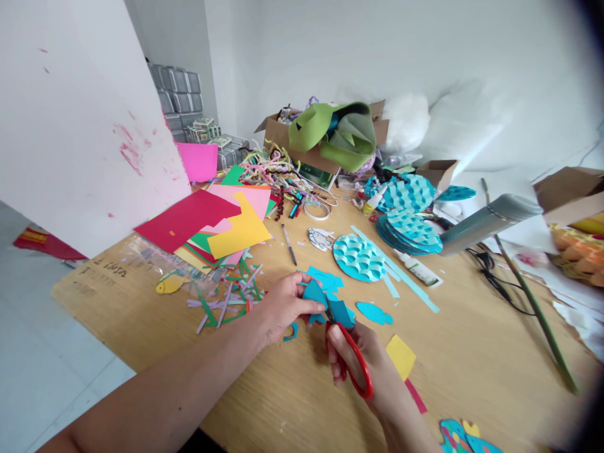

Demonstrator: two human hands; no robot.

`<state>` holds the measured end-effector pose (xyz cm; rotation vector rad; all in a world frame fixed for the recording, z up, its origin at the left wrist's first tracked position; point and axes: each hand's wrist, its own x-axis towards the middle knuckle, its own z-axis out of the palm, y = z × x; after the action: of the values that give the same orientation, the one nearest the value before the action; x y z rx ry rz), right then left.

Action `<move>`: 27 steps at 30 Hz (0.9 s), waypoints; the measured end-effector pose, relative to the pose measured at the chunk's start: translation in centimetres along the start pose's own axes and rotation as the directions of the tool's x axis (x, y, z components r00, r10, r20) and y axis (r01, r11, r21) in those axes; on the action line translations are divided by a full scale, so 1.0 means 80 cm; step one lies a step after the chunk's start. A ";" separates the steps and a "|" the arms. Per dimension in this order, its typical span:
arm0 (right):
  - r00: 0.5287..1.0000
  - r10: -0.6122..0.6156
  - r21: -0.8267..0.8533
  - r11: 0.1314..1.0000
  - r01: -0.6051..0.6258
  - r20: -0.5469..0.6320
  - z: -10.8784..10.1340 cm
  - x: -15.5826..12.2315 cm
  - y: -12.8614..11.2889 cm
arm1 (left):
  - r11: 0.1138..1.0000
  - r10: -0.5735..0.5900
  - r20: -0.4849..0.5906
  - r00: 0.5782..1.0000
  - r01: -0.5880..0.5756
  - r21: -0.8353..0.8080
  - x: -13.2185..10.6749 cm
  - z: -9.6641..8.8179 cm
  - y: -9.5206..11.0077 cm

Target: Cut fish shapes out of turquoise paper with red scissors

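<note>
My left hand (287,306) pinches a small piece of blue paper (313,292) between thumb and fingers, above the middle of the table. Red-handled scissors (362,371) are gripped in my right hand (358,362), and their blades meet the blue paper. Part of the blades is hidden by the paper. Several blue scraps (325,277) lie just behind and below my hands. To the right rests a blue fish-shaped cutout (374,313). Behind it sits a round disc (359,258) covered in pale blue paper scales.
Coloured sheets (189,217) and thin strips (226,305) cover the left side. A pen (289,244), a glue bottle (418,269) and a grey flask (491,223) lie farther back. A green stick (538,321) crosses the right. A cardboard box (278,135) holds green felt (352,138).
</note>
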<state>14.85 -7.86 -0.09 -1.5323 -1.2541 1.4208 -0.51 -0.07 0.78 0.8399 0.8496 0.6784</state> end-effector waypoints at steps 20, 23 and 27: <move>0.997 0.068 0.013 0.998 -0.069 0.034 -0.002 -0.002 -0.014 | 0.999 0.028 0.016 0.999 -0.029 0.033 0.001 -0.001 -0.001; 0.998 0.058 0.015 0.998 -0.058 0.033 -0.001 -0.001 -0.014 | 0.999 0.022 0.011 1.000 -0.022 0.029 0.000 0.000 0.000; 0.997 0.069 0.017 0.997 -0.069 0.037 0.000 0.000 -0.011 | 1.000 0.006 -0.028 1.000 -0.005 0.021 0.000 0.001 0.003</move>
<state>14.67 -7.57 0.71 -1.5577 -1.2170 1.5060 -0.47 -0.03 1.01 0.8538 0.8817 0.6886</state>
